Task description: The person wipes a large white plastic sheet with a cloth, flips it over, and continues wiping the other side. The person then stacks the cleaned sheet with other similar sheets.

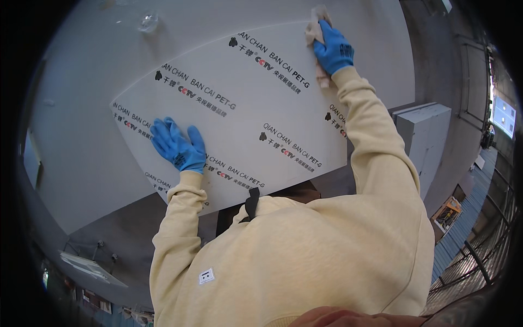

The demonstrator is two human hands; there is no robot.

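Observation:
A large white panel with printed film on its face lies in front of me on a pale work table. My left hand, in a blue glove, rests flat on the panel's left part with its fingers spread. At the far right corner my right hand, gloved the same, is closed on a crumpled pale cloth. The cloth lies along the panel's edge, and one end hangs out below the hand. The fingertips of the right hand are partly hidden by the cloth.
A small clear container stands on the table at the far left. To the right, past the table, is a stack of pale grey boards. A tray with tools sits farther right, and a white frame is at lower left.

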